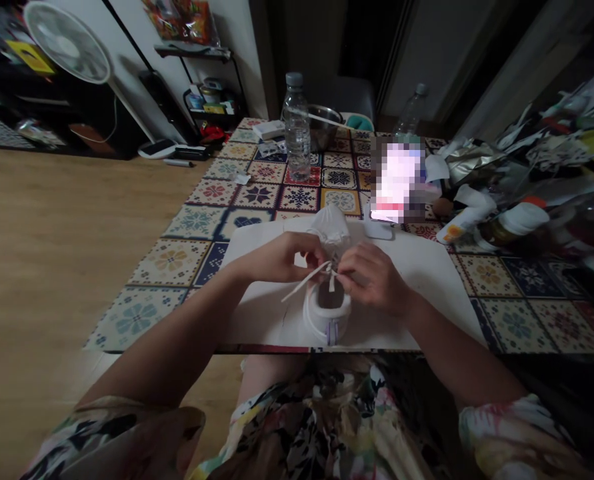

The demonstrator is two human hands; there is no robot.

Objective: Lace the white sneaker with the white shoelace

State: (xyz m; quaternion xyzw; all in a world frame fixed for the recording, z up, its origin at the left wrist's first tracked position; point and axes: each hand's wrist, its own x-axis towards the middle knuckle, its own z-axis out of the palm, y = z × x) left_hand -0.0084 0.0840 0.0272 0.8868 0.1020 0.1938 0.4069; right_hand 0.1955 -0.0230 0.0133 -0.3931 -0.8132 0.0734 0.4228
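A small white shoe [329,267] lies on a white sheet [427,280] on the patterned table [257,193], toe pointing away from me. My left hand [284,257] pinches one end of the white shoelace [307,280] at the shoe's left side. My right hand [371,277] is closed on the lace at the shoe's right. Both sets of fingers meet over the shoe's tongue, where the lace crosses. A loose lace end trails down to the left.
A clear plastic water bottle [297,130] stands at mid-table, a metal bowl [324,123] behind it. Clutter of bottles and wrappers [527,187] fills the right side. A white fan [67,43] stands on the wooden floor [51,233] at the left.
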